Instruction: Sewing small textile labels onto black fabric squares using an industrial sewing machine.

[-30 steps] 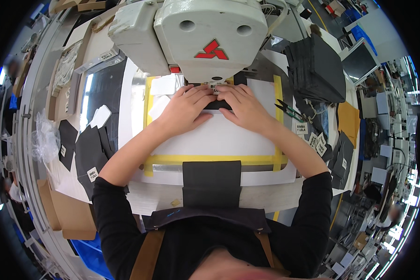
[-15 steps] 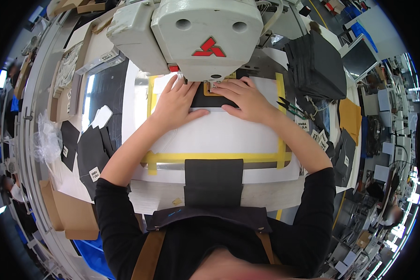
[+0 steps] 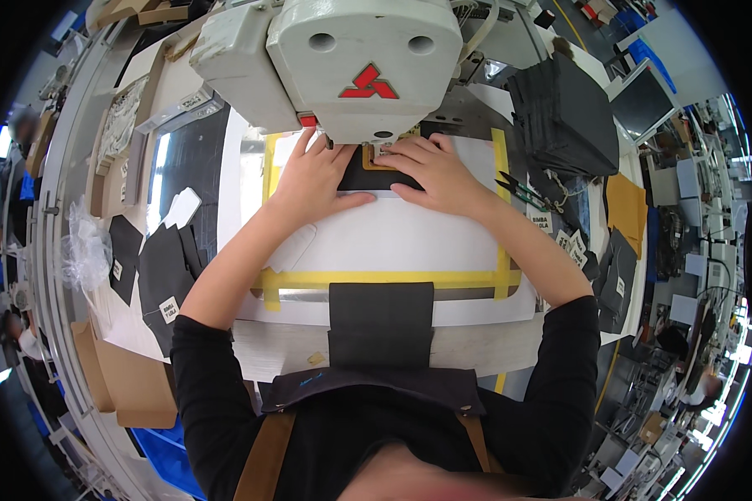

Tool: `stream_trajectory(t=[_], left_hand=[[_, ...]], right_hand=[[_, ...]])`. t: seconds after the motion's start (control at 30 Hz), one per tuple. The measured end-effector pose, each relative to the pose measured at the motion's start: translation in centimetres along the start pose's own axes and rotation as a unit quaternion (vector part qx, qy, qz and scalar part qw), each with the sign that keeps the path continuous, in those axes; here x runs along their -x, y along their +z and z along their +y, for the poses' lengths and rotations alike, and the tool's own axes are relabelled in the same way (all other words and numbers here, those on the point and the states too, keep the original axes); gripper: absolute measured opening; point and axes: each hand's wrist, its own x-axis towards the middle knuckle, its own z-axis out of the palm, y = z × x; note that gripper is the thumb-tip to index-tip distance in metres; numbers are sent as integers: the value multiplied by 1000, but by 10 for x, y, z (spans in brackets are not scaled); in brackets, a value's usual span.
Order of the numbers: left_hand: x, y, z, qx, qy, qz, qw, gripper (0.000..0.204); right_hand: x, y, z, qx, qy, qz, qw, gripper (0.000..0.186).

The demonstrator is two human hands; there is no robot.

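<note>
Under the white sewing machine head (image 3: 355, 58), a black flat piece (image 3: 359, 179) with a gold-coloured rectangular frame (image 3: 368, 159) lies on a white sheet (image 3: 393, 234) bordered with yellow tape (image 3: 384, 278). My left hand (image 3: 311, 179) rests with fingers spread at the piece's left end, fingertips beside the machine's foot area, thumb stretched along the lower edge. My right hand (image 3: 433, 174) lies over the piece's right part, fingers extended onto the frame, thumb at the lower edge. What is under my fingertips is partly hidden.
Black-handled snips (image 3: 518, 190) and label patches (image 3: 572, 249) lie right, near a black stack (image 3: 560, 117). Cut black pieces (image 3: 154, 275), a cardboard tray (image 3: 100, 167) and crumpled plastic (image 3: 83, 242) are left. A dark strip (image 3: 380, 326) hangs over the front edge. Blurred people are at both sides.
My left hand has moved left, away from my right hand, fingers more upright. The gold frame now shows where a printed label was seen earlier. The machine appears slightly shifted in view.
</note>
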Motion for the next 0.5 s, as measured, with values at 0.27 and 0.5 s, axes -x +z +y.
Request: stream_trajectory(t=[0.27,0.5], left_hand=[[0,-3,-2,-16,-3,-7,1000,88],[1,-3,-2,-27,9,14,999,81]], right_hand=[[9,-4,10,-24,-45,-2,999,48],[10,-1,10,-14,-39,8,999,48]])
